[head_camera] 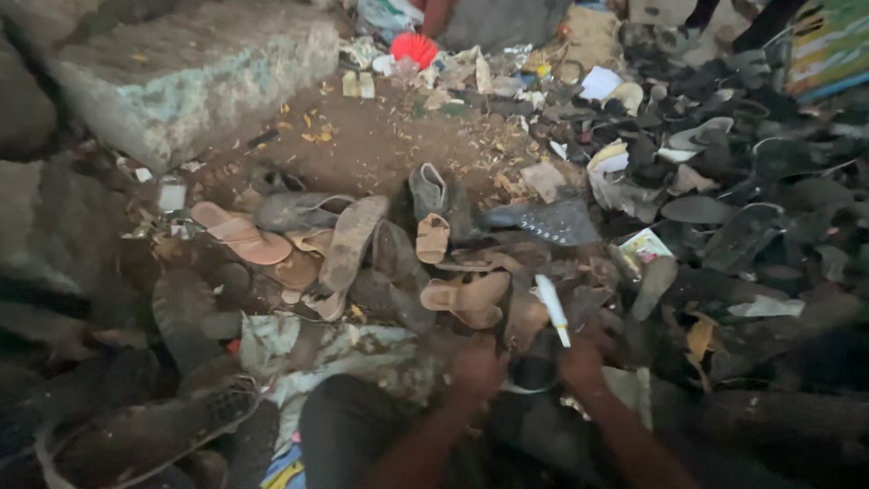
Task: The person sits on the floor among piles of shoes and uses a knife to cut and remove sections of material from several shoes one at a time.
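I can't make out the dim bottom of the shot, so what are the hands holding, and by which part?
The right hand grips a white stick-like tool by its lower end. The left hand touches a dark shoe; its grip is unclear.

I count two hands (pixel 529 367) | one white-handled tool (pixel 552 310) | one red brush (pixel 415 47) | one stone block (pixel 195 77) | loose sandals and soles (pixel 471 299): dozens, too heaped for me to number

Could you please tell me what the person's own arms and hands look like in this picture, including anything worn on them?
Both forearms are bare, with no sleeves, gloves, watch or bands visible. The left hand and right hand are dim and blurred, so rings or marks cannot be made out.
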